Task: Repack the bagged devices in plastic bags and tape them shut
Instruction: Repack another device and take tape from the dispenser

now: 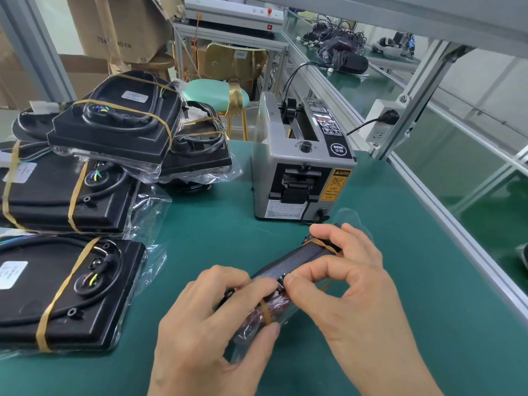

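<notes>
While both hands pinch a bagged device over the green mat, a tape dispenser stands behind, cardboard boxes beyond.

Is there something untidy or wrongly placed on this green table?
Yes, somewhat. The bagged devices at the left lie in a loose pile, and the top ones sit tilted and overlap those beneath. Their plastic bags hang open and crumpled. The tape dispenser stands upright. I see no damage or spill.
</notes>
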Available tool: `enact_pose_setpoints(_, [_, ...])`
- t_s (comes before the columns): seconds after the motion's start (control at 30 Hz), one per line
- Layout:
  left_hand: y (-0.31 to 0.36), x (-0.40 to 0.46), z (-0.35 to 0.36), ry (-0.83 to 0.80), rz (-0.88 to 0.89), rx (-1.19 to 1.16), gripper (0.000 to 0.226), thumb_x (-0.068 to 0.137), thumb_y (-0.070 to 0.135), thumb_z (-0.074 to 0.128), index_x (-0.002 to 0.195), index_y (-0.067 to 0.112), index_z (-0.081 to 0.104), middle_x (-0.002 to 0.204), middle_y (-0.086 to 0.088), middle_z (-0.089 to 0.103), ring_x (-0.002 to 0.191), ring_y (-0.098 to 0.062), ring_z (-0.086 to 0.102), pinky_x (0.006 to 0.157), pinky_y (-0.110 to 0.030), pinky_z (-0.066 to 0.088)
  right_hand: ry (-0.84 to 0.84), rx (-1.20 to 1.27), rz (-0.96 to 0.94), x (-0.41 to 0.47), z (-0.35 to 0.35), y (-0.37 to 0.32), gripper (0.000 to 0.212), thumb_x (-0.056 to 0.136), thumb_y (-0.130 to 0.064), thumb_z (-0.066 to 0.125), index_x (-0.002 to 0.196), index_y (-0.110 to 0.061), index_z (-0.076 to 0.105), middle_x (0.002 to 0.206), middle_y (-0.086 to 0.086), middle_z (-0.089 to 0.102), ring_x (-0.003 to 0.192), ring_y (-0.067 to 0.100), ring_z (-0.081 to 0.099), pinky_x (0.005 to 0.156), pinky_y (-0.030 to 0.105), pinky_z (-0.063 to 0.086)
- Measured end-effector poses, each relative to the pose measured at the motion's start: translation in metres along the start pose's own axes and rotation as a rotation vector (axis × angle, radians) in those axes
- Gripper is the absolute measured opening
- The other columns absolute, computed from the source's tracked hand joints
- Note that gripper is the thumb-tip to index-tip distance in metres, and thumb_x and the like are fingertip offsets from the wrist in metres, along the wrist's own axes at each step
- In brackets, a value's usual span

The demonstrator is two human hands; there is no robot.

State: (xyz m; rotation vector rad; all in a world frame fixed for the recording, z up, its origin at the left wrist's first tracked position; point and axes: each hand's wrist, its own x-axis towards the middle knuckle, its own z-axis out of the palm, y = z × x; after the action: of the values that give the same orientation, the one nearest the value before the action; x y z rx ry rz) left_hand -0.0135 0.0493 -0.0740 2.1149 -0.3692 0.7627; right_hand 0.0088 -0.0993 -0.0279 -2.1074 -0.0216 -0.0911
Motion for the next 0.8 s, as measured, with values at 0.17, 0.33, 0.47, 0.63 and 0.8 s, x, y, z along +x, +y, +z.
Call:
enact_pose_setpoints(0.17, [0.002,0.002,0.0,0.0,0.02,0.021,0.03,0.07,0.027,0.067,0.1,0.028,0.065,0.084,0.002,0.059,0.065,-0.02,0.058,0.058,-0.032,0.05,0.004,0.001,-0.008,0.001,0.0,-0.001,0.01,0.06,-0.027,0.074,0.056,-0.035,0.07,0.118,-0.041,0.049,0.128,-0.024,0.017,0.101,0.015,0.016])
enact_pose_setpoints(0.33, [0.001,0.001,0.0,0.004,0.06,0.087,0.024,0.073,0.026,0.064,0.096,0.032,0.065,0.079,0.003,0.056,0.063,-0.018,0.055,0.054,-0.031,0.047,-0.018,-0.014,-0.002,0.002,-0.001,-0.002,0.011,0.061,-0.029,0.076,0.056,-0.037,0.07,0.119,-0.038,0.049,0.128,-0.022,0.017,0.104,0.02,0.016])
enact_pose_setpoints(0.47, [0.0,0.0,0.002,0.02,0.083,0.116,0.023,0.074,0.025,0.064,0.096,0.03,0.064,0.08,0.004,0.055,0.063,-0.016,0.053,0.054,-0.031,0.048,0.03,-0.004,-0.034,0.004,-0.001,0.001,0.013,0.059,-0.027,0.075,0.063,-0.037,0.068,0.114,-0.031,0.055,0.126,-0.018,0.028,0.104,0.023,0.021])
enact_pose_setpoints(0.63, [-0.002,-0.002,0.004,0.041,0.083,0.126,0.018,0.075,0.026,0.067,0.093,0.029,0.069,0.084,0.008,0.053,0.067,-0.013,0.051,0.057,-0.032,0.048,0.086,0.152,-0.01,0.008,-0.015,0.007,0.025,0.072,-0.009,0.07,0.066,-0.032,0.063,0.101,-0.023,0.064,0.099,-0.008,0.055,0.08,0.005,0.034])
enact_pose_setpoints(0.8, [-0.004,-0.003,0.003,0.028,0.087,0.134,0.017,0.07,0.027,0.073,0.087,0.024,0.075,0.087,0.008,0.055,0.074,-0.012,0.054,0.062,-0.032,0.047,0.075,-0.051,-0.101,0.004,-0.007,0.0,0.02,0.068,-0.041,0.066,0.087,-0.04,0.059,0.113,-0.032,0.052,0.117,-0.006,0.045,0.103,0.03,0.029])
